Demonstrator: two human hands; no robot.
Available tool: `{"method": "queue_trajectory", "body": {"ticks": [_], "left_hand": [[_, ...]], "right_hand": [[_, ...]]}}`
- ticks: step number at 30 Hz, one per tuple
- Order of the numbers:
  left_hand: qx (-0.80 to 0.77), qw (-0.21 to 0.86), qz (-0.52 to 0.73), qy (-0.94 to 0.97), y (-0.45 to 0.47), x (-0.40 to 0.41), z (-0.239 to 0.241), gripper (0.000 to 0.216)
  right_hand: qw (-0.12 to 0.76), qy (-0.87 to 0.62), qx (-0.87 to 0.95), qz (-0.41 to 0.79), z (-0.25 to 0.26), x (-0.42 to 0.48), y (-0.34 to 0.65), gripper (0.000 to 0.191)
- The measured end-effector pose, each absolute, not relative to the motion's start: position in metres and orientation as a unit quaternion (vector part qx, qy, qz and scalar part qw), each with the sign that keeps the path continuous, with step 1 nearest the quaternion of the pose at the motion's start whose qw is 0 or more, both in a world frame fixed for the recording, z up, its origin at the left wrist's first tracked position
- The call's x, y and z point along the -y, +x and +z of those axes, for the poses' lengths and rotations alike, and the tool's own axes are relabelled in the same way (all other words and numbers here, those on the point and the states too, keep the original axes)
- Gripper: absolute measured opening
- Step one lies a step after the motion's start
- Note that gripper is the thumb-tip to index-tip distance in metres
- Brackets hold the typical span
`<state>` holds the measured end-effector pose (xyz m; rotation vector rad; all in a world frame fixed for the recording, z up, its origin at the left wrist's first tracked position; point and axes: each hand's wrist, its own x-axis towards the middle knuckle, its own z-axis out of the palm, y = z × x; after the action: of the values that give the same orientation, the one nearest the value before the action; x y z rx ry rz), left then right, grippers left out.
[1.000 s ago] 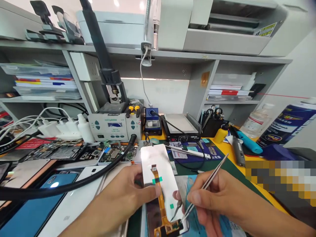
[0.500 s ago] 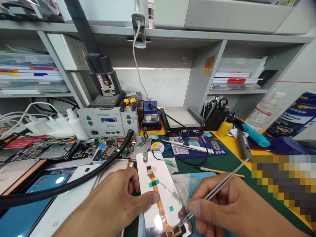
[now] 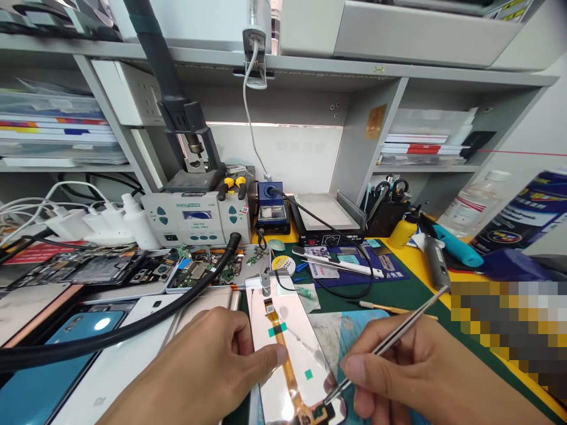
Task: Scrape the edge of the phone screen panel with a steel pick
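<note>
Orange flex cable (image 3: 290,378) already runs along the back of the phone screen (image 3: 305,339), front and centre, green tape (image 3: 271,332) across it. Lower end looks like work in progress: tweezers (image 3: 414,320) are at it, can't tell what's left. Right hand (image 3: 394,366) pinches those; left hand (image 3: 221,354) grips the screen's left edge. Black hose (image 3: 195,298) crowds that side; green mat (image 3: 398,293) leaves more room rightward.

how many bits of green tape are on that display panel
2: one strip across the orange flex cable, one small square to the cable's right. The green patch near the tweezers is too unclear to count; others could be hidden by the left hand.
</note>
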<state>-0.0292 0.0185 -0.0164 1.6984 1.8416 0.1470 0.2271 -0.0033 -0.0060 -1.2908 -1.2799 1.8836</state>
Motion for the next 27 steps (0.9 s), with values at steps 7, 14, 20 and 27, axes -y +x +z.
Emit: {"method": "queue_trajectory", "body": {"ticks": [7, 14, 20, 27], "left_hand": [[-0.689, 0.329, 0.093, 0.64, -0.027, -0.017, -0.012, 0.049], [-0.695, 0.317, 0.046, 0.643, -0.031, -0.019, -0.022, 0.053], [-0.695, 0.322, 0.064, 0.639, -0.029, -0.019, -0.019, 0.052], [-0.693, 0.314, 0.07, 0.645, -0.029, -0.018, -0.018, 0.049]], "right_hand": [[0.265, -0.495, 0.474, 0.678, -0.008, 0.006, 0.223, 0.039], [0.252, -0.478, 0.495, 0.681, -0.008, 0.003, 0.224, 0.043], [0.253, -0.51, 0.495, 0.657, 0.001, 0.007, 0.222, 0.042], [0.301, -0.455, 0.488, 0.681, -0.009, 0.008, 0.238, 0.043]]}}
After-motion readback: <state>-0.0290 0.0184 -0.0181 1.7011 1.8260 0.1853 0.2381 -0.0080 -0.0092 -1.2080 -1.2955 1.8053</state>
